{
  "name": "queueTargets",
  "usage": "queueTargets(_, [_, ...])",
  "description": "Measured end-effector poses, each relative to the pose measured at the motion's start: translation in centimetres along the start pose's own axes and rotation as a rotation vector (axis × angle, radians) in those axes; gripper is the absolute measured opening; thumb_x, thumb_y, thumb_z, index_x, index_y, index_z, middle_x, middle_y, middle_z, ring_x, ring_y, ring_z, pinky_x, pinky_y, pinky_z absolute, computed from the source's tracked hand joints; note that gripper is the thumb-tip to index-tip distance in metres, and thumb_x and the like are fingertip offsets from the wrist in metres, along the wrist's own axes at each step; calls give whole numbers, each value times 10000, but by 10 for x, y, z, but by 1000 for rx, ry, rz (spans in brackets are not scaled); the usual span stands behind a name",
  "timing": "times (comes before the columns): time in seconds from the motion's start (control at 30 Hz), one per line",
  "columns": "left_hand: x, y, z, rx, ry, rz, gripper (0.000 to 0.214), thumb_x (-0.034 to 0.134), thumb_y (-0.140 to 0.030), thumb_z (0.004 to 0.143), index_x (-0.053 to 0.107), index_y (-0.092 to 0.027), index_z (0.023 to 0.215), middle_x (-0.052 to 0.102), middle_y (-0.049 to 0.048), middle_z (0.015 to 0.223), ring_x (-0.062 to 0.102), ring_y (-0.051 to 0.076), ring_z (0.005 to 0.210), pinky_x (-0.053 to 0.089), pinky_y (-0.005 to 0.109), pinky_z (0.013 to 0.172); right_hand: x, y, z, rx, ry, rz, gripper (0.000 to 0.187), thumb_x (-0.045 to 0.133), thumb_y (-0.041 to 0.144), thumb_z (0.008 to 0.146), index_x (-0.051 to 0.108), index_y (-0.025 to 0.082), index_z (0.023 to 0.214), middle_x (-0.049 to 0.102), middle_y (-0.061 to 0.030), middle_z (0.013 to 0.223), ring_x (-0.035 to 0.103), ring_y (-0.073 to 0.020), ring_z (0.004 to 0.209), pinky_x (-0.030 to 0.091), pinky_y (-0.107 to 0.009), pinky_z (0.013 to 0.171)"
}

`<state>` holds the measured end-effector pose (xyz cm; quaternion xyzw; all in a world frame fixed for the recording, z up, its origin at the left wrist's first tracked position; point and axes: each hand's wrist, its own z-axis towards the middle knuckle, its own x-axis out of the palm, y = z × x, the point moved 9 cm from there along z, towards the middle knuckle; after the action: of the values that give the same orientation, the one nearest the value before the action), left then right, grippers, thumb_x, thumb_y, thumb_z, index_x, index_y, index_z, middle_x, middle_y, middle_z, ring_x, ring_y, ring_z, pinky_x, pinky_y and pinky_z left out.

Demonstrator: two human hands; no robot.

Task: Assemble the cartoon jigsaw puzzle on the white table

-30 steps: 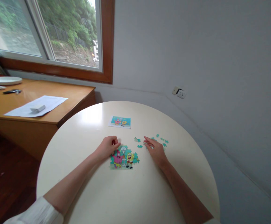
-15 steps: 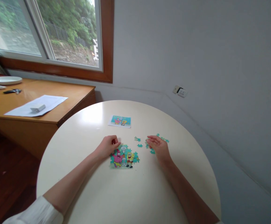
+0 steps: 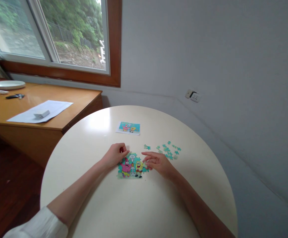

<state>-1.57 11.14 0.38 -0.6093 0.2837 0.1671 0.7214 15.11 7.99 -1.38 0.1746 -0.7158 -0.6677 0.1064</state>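
Observation:
A partly joined jigsaw puzzle [image 3: 126, 170] with cartoon figures on a teal ground lies flat on the round white table [image 3: 139, 208]. At its upper left edge is my left hand [image 3: 115, 155], fingers curled and thumb and fingertip pressed together; what they hold, if anything, is hidden. My right hand [image 3: 158, 163] reaches over the puzzle's right edge, thumb and fingers pinched on what looks like a small puzzle piece, mostly covered by the fingers. Loose puzzle pieces [image 3: 168, 149] lie scattered beyond the right hand. A couple of joined pieces [image 3: 147, 147] sit apart between the hands.
Behind the puzzle lies a picture card [image 3: 129, 128] with the same cartoon figures. To the left stands a wooden desk [image 3: 84, 99] bearing a paper sheet [image 3: 57, 107], a small white box [image 3: 42, 114] and a white plate [image 3: 8, 85]. A wall rises behind the table.
My right hand has moved left from the loose pieces to the puzzle's right edge, uncovering the pile and hiding a single loose piece. My left hand has stayed put.

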Motion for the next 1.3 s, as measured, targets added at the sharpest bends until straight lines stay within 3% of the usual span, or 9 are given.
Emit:
queueTargets(0.23, [1, -1, 0, -2, 7, 8, 228, 498, -341, 687, 446, -171, 544, 465, -46, 483, 401, 90, 463, 300, 216, 480, 7, 0, -3, 26, 45, -77, 554, 726, 271, 555, 596, 170, 1084, 594, 21, 628, 539, -85, 525, 445, -232, 539])
queueTargets(0.37, [1, 0, -1, -13, 9, -14, 231, 504, -349, 683, 451, -170, 546, 466, -44, 478, 403, 91, 461, 298, 215, 475, 10, 2, -4, -13, 71, -130, 477, 720, 270, 562, 637, 166, 1021, 608, 16, 612, 568, -106, 581, 461, -247, 606])
queueTargets(0.7, [0, 1, 0, -19, 10, -32, 231, 507, -356, 671, 453, -170, 544, 461, -43, 476, 398, 92, 463, 293, 215, 467, 17, 7, -8, -25, 112, -241, 363, 683, 239, 601, 662, 185, 960, 642, 0, 648, 585, -118, 603, 458, -238, 596])
queueTargets(1.3, [0, -1, -1, -20, 9, -27, 235, 510, -350, 672, 442, -173, 534, 448, -48, 467, 385, 86, 451, 290, 214, 465, 20, 20, -12, -153, 136, -535, 116, 617, 257, 686, 701, 187, 724, 645, -10, 612, 495, -96, 538, 376, -207, 521])
